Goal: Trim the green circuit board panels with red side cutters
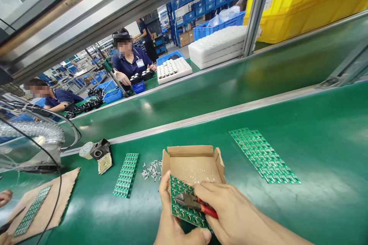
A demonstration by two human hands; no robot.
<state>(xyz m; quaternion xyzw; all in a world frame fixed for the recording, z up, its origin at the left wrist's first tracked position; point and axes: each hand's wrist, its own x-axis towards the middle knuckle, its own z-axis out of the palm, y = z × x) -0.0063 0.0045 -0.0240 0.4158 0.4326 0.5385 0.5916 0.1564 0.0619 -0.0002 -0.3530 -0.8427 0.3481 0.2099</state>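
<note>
Your left hand (169,224) grips circuit board (178,192), right hand (230,210) closed on cutters (189,202) mid-board over box (191,150); board at 10 o'clock (125,175), panel at 2 o'clock (263,155) look untrimmed.

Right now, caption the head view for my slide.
Left hand holds a green circuit board by a cardboard box; right hand applies red-handled cutters to it.

- Worn on the head, the camera looks forward and down over the green bench (316,153), with the horizon tilted.
- Very near, at 6 o'clock: left hand (169,226) and right hand (238,214).
- The conveyor (230,80) and co-workers (129,59) recede toward 10 o'clock.
</note>
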